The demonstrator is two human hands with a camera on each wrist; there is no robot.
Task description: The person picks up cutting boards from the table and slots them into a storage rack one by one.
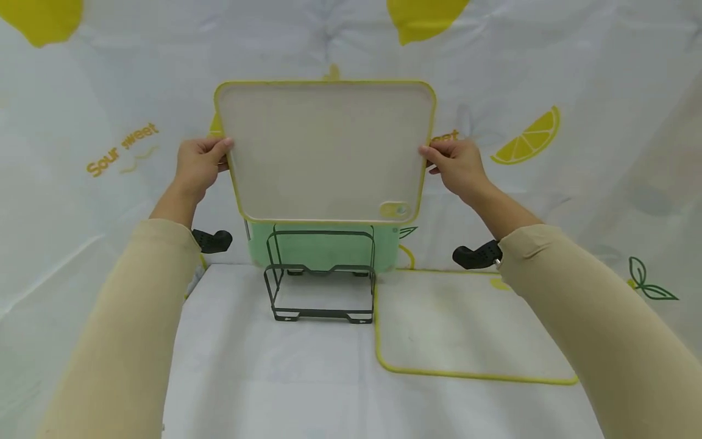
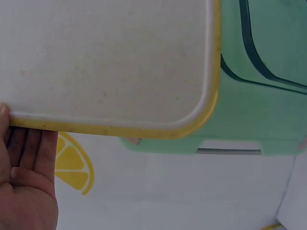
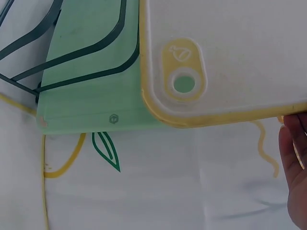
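Fingers of the left hand [image 1: 200, 164] and right hand [image 1: 459, 167] are pinching a raised white board [image 1: 323, 146] at twelve o'clock.

Nearest, the white surface [image 1: 285, 378] is offering room from six to eight o'clock, before a dark wire rack [image 1: 323, 313]; at four, a yellow-edged board [image 1: 455, 323] is lying flat, its left edge running just beside the rack. Higher up, the left fingers are closing on the raised board's nine-o'clock edge, the right fingers on its three-o'clock edge, thumbs pressing the near face. Its lower edge is hiding the top of the rack, which is standing at seven o'clock; whether the two are touching, I cannot tell. Beyond the wires, a green board [image 1: 323, 251] is standing on edge, its sides reaching past the rack. Farthest, a lemon-printed cloth [image 1: 576, 73] is hanging.
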